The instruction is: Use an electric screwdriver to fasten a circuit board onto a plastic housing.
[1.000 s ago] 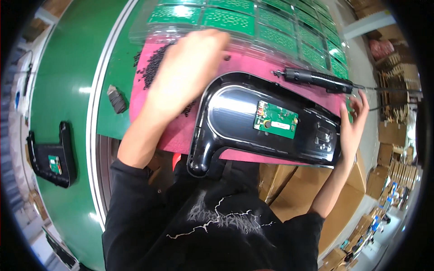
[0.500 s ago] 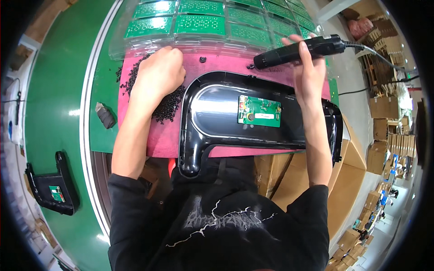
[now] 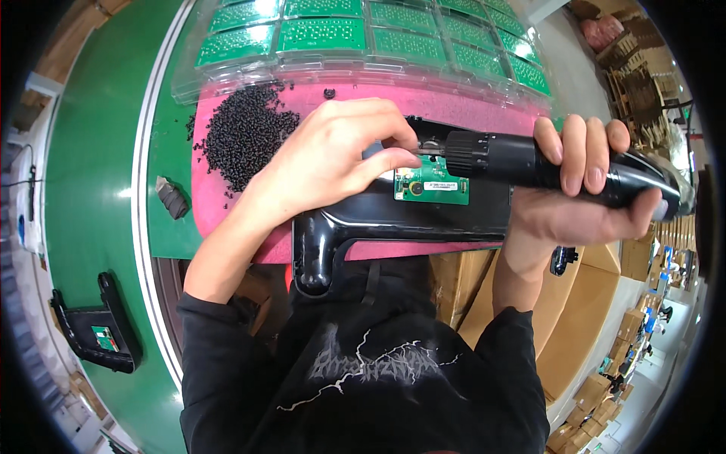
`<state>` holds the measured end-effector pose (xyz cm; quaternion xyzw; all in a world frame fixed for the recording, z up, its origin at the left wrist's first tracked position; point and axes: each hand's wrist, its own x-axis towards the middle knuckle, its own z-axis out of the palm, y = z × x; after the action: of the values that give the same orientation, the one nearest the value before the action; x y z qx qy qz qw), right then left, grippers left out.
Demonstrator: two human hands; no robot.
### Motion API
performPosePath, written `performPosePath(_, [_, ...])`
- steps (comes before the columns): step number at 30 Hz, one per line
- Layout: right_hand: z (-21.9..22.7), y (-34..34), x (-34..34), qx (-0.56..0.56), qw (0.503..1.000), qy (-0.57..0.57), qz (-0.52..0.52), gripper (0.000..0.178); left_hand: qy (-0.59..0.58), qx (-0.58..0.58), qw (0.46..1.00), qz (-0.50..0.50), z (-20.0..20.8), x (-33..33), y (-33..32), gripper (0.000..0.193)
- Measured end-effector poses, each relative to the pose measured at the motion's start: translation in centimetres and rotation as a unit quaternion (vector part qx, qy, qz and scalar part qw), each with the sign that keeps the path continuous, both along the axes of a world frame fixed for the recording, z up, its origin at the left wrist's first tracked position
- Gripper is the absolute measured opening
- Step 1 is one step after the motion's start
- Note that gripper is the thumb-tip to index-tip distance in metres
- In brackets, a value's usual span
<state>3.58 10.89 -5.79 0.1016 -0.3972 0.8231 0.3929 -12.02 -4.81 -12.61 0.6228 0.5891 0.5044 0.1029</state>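
Note:
My right hand (image 3: 578, 178) is wrapped around a black electric screwdriver (image 3: 499, 159), held level with its bit pointing left. My left hand (image 3: 340, 151) pinches thumb and forefinger at the tip of the bit; whatever is between the fingertips is too small and hidden to make out. Just below the bit lies a green circuit board (image 3: 435, 189), resting in a glossy black plastic housing (image 3: 363, 219). My left hand and the screwdriver cover part of the housing's far side. Left of my left hand a pile of small black screws (image 3: 246, 125) is spread on the pink mat (image 3: 280, 246).
Clear plastic trays (image 3: 318, 64) of green boards stand along the mat's far edge. A dark crumpled piece (image 3: 172, 198) lies left of the mat. Another black housing with a board (image 3: 98, 333) sits on the green surface at far left. Cardboard boxes (image 3: 575, 318) stand at lower right.
My left hand has left the screw pile and moved right to the bit. My right hand has turned the screwdriver level, gripped it fully and brought it nearer, over the board.

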Motion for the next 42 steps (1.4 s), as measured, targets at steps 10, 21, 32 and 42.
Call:
performPosePath(10, [0.7,-0.1,2.0,0.141,0.988,0.012,0.056,0.052,0.033,0.042,0.998,0.024,-0.4,1.3,0.3,0.012])
performPosePath(21, [0.8,-0.2,2.4,0.161,0.985,0.02,0.058,0.052,-0.017,0.03,0.999,-0.011,0.1,1.7,-0.1,0.013])
performPosePath(32, [0.6,-0.8,2.4,0.226,0.969,-0.009,0.098,0.05,0.095,0.037,0.993,-0.057,0.2,1.5,-0.2,0.016])
performPosePath(42, [0.3,1.1,4.5,0.266,0.962,-0.048,-0.031,0.056,0.14,0.06,0.986,0.067,0.2,1.5,-0.5,0.012])
